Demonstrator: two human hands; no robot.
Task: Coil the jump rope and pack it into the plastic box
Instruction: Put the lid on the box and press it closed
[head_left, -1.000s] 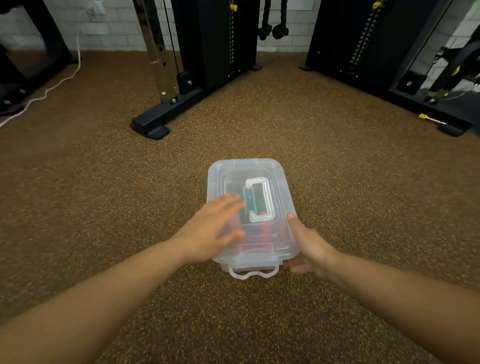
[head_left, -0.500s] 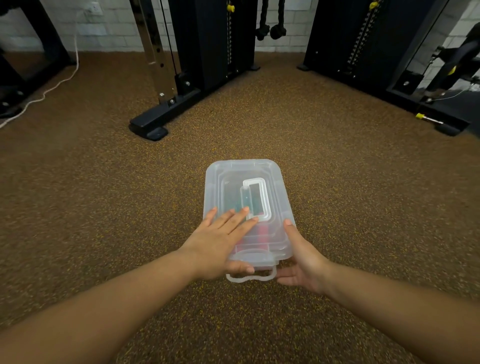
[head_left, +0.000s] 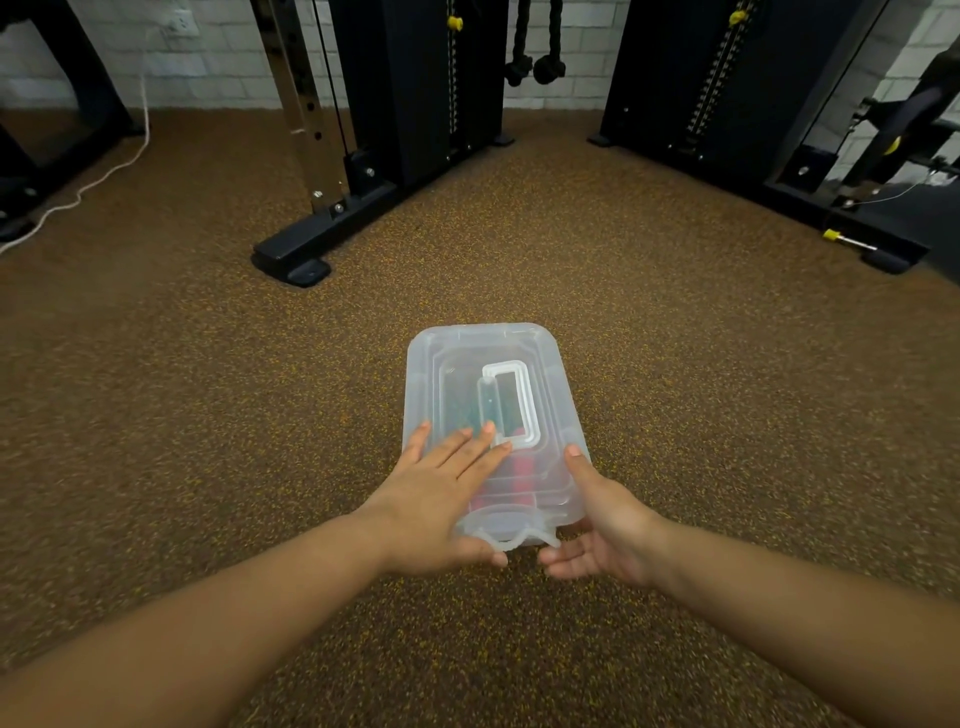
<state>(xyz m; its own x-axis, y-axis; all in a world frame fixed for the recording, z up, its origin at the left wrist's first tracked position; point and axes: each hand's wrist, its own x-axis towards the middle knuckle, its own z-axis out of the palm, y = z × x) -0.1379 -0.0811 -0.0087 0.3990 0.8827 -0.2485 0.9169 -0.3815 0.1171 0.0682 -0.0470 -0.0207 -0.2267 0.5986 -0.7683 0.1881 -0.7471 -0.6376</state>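
The left hand (head_left: 441, 493) lies flat, palm down, on the lid (head_left: 483, 384) of the plastic box (head_left: 563, 467), its fingers (head_left: 470, 449) straight and slightly spread, pointing away from the person; the grasp is open, pressing on the lid and not wrapped round anything. Its thumb reaches under the near end of the box, by the latch clip (head_left: 519, 535). The left forearm runs in from the lower left, nearly straight.

The right hand (head_left: 602, 519) cups the near right corner of the box. Its thumb lies along the right edge of the lid, and its other fingers curl loosely below the near end, just beside the latch clip; whether they press on the clip I cannot tell. This hand is open too, steadying the box without a closed grasp. The right forearm comes in from the lower right.

The box sits on the brown speckled floor (head_left: 208, 415), lid on, with a white carry handle (head_left: 514, 402) folded flat on top. Through the cloudy plastic show the jump rope's (head_left: 519, 470) red parts at the near end and something greenish further in.

Beyond stand black gym machines (head_left: 415, 93) against a white brick wall (head_left: 208, 62).
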